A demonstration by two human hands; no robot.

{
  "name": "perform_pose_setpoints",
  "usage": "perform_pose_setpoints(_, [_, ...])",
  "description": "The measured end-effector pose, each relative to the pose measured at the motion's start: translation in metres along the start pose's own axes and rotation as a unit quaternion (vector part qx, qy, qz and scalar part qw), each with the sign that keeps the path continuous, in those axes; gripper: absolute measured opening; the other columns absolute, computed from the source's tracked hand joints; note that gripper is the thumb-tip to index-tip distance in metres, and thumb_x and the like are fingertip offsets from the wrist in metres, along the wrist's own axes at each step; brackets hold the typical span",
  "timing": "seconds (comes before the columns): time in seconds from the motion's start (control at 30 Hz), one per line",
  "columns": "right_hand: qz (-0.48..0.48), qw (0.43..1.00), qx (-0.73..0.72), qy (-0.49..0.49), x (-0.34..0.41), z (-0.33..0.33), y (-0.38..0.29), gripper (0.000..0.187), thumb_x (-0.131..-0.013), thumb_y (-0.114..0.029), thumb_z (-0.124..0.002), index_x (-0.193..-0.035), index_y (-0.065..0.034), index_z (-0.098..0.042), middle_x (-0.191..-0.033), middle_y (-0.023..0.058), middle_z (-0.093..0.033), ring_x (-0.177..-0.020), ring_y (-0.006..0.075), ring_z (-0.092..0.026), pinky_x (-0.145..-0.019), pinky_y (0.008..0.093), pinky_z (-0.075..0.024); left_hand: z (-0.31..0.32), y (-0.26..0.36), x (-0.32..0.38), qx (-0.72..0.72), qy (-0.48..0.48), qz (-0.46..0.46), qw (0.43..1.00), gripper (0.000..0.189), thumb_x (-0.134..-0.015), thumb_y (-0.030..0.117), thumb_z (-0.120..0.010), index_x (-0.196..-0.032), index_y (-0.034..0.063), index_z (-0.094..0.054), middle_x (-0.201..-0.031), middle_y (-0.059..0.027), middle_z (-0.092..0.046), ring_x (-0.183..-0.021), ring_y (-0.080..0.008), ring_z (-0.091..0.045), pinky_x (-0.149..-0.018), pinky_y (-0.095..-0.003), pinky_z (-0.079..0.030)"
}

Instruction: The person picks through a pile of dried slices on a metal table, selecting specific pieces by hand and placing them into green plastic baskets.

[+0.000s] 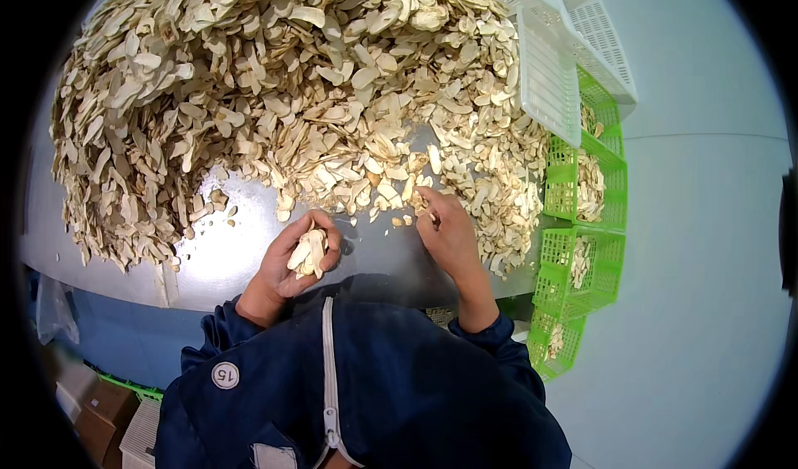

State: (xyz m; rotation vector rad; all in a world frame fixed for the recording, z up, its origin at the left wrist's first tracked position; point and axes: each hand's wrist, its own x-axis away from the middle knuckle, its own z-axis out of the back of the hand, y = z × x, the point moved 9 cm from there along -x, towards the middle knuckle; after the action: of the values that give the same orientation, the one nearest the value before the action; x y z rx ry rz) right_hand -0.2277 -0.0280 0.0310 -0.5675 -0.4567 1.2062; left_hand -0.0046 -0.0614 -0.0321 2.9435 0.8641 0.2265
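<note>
My left hand (pixel 296 257) is curled around a small bunch of pale dried slices (pixel 309 252), held above the front part of the metal table (pixel 380 263). Over to the right, my right hand (pixel 446 229) reaches to the near edge of the heap, thumb and forefinger closing at a small pale piece (pixel 419 202). Its fingertips partly hide that piece, so I cannot tell how firmly it is held. A large heap of dried slices (pixel 249 89) rises beyond both hands, with smaller loose slices (pixel 499 213) spread right of my right hand. A few crumbs lie between the hands.
Green plastic baskets (pixel 583 232) holding some slices line the table's right side. White slotted plastic trays (pixel 548 76) stand at the back right, beside the heap. Cardboard boxes (pixel 103 413) and a clear plastic bag (pixel 55 310) are at the lower left.
</note>
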Motion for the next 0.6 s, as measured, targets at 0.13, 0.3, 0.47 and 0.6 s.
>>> perform_pose_setpoints(0.13, [0.002,0.999,0.039,0.021,0.001,-0.003,-0.002,0.04,-0.087,-0.013,-0.061,-0.127,-0.013,-0.066,-0.092,0.0139,-0.061,-0.077,0.0308,-0.062,-0.07,0.0405,-0.0508,-0.004,0.0,-0.001,-0.003,0.004,0.004,1.0,0.035,-0.11,0.034,-0.042,-0.115,0.0035,-0.057,-0.098,-0.0179,-0.064,-0.072,-0.0245,-0.062,-0.054,-0.028,-0.05])
perform_pose_setpoints(0.3, [0.021,0.997,0.069,0.012,0.001,-0.005,-0.014,0.035,-0.09,-0.013,-0.056,-0.124,-0.0105,-0.064,-0.101,0.0168,-0.065,-0.088,0.0394,-0.066,-0.076,0.0471,-0.054,0.0,0.0,0.0,-0.007,0.007,0.003,1.0,0.035,-0.11,0.035,-0.041,-0.115,0.0033,-0.056,-0.098,-0.0185,-0.063,-0.071,-0.0236,-0.062,-0.038,-0.0222,-0.044])
perform_pose_setpoints(0.47, [-0.022,1.0,0.001,0.021,0.0,-0.004,0.016,0.031,-0.096,-0.015,-0.053,-0.126,-0.0079,-0.06,-0.096,0.0151,-0.065,-0.085,0.0329,-0.067,-0.074,0.0425,-0.0543,-0.003,0.0,-0.001,-0.002,0.002,0.006,1.0,0.036,-0.11,0.035,-0.04,-0.115,0.0032,-0.055,-0.098,-0.0188,-0.062,-0.071,-0.0233,-0.062,-0.038,-0.0222,-0.045])
perform_pose_setpoints(0.6, [-0.115,0.982,-0.146,0.014,0.004,0.014,0.028,0.032,-0.102,-0.018,-0.054,-0.133,-0.0084,-0.055,-0.091,0.0033,-0.058,-0.081,0.0133,-0.062,-0.069,0.0303,-0.0522,-0.002,0.0,0.0,-0.003,0.01,0.005,1.0,0.036,-0.11,0.035,-0.04,-0.114,0.0031,-0.055,-0.098,-0.0188,-0.062,-0.072,-0.0234,-0.062,-0.038,-0.0221,-0.045])
